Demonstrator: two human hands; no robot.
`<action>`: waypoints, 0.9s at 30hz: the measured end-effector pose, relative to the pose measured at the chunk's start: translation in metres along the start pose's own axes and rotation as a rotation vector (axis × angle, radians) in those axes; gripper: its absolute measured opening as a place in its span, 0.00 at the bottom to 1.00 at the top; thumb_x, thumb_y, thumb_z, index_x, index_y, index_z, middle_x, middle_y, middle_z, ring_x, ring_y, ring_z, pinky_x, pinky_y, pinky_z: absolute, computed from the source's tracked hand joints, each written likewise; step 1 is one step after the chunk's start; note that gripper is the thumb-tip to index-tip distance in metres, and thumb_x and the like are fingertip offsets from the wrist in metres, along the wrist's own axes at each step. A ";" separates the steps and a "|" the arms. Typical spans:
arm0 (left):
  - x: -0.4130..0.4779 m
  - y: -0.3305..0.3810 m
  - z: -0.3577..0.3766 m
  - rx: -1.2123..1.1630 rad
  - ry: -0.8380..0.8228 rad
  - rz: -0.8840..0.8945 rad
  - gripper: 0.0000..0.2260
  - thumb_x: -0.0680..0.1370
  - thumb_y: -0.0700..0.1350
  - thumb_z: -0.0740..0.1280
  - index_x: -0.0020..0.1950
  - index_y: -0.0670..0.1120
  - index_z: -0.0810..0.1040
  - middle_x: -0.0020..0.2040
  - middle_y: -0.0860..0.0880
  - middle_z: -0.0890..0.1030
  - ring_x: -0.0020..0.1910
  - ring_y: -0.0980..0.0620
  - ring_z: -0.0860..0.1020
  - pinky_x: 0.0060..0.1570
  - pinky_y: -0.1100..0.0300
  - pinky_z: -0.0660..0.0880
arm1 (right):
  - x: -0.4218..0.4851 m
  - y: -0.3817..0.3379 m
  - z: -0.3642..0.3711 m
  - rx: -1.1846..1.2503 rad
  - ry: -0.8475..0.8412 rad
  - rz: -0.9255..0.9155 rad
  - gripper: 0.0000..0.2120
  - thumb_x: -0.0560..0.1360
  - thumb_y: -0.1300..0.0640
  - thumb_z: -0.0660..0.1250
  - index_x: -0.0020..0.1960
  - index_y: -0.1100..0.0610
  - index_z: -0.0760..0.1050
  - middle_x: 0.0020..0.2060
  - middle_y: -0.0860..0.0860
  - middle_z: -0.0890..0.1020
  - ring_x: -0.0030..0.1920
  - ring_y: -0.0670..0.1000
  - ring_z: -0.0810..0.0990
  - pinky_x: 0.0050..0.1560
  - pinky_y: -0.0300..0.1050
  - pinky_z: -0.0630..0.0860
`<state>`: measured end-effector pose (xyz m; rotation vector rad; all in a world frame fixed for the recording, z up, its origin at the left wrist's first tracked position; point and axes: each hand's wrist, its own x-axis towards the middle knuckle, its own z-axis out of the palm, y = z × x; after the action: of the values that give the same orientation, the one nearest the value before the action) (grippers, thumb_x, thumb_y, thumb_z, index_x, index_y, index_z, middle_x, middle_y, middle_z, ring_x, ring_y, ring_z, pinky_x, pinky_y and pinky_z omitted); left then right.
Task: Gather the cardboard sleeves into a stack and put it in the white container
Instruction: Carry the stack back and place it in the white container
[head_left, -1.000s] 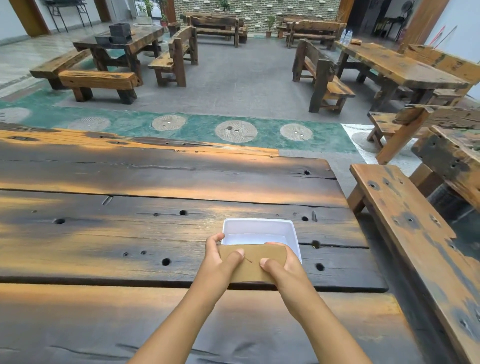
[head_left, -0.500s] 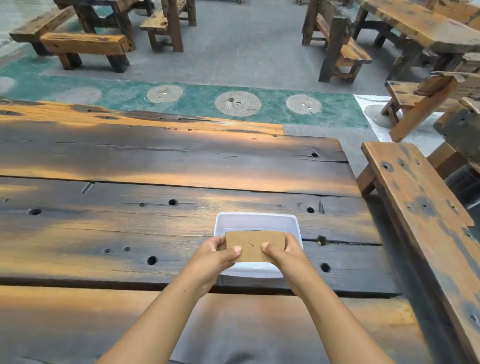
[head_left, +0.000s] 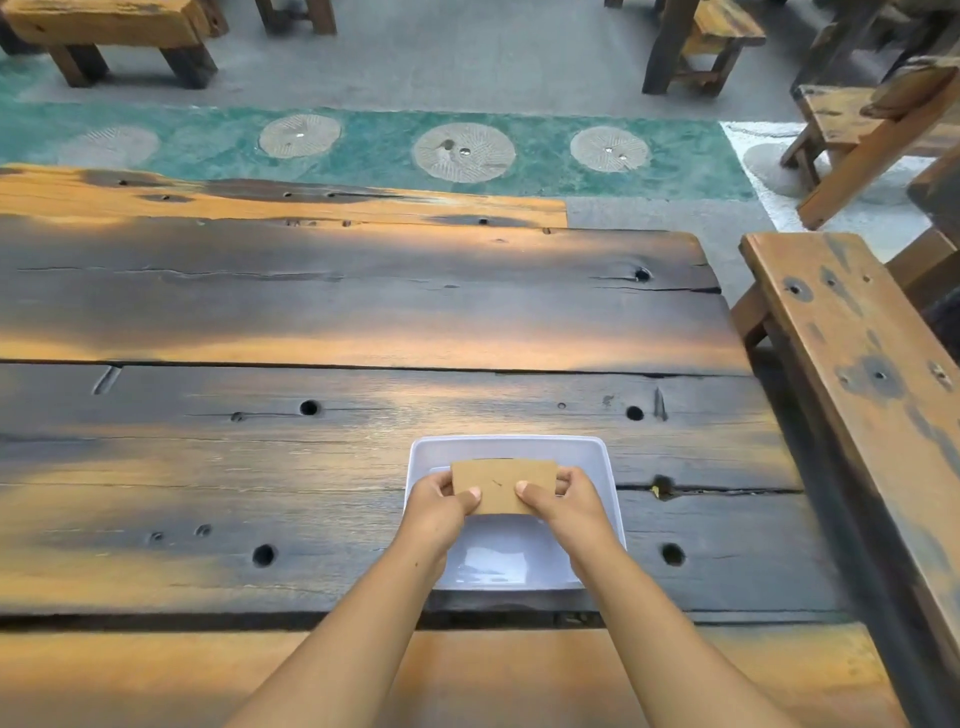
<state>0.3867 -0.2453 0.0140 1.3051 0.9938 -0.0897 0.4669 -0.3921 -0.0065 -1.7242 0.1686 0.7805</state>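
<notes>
On the tabletop (head_left: 322, 322), the container (head_left: 597, 457) is now seen almost from above, and no loose sleeves are seen elsewhere. The stack (head_left: 501, 483), held at the near rim a second ago, has been carried forward over the basin. It is pinched at its ends by the left hand (head_left: 441, 506) and right hand (head_left: 558, 501), thumbs on top. Only lowering and release appear to remain.

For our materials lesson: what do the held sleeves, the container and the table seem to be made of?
Sleeves: matte brown cardboard, flat and dull. Container: probably glossy white plastic, with reflections on its floor. Table: weathered wood planks with cracks and holes, seemingly dark-stained.
</notes>
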 end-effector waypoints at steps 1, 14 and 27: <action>0.006 -0.002 0.002 0.003 0.006 -0.004 0.11 0.79 0.34 0.65 0.60 0.40 0.80 0.54 0.42 0.84 0.52 0.46 0.81 0.53 0.56 0.74 | 0.006 0.004 0.002 0.004 0.013 0.009 0.14 0.72 0.57 0.76 0.53 0.52 0.73 0.48 0.49 0.83 0.46 0.44 0.82 0.43 0.38 0.75; 0.047 -0.005 0.008 0.059 0.024 -0.077 0.10 0.81 0.36 0.65 0.61 0.40 0.80 0.53 0.43 0.83 0.51 0.46 0.80 0.50 0.53 0.78 | 0.046 0.012 0.010 -0.152 0.068 0.003 0.08 0.72 0.53 0.75 0.50 0.52 0.79 0.46 0.48 0.85 0.49 0.49 0.84 0.48 0.43 0.76; 0.062 -0.002 0.008 0.262 -0.025 -0.125 0.12 0.82 0.47 0.62 0.59 0.41 0.79 0.62 0.41 0.80 0.52 0.45 0.79 0.46 0.55 0.73 | 0.057 0.011 0.019 -0.248 0.066 0.062 0.15 0.74 0.47 0.67 0.54 0.56 0.80 0.57 0.60 0.80 0.55 0.57 0.81 0.61 0.53 0.77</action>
<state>0.4274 -0.2245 -0.0280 1.4746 1.0672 -0.3406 0.4968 -0.3620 -0.0500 -1.9888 0.1758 0.8173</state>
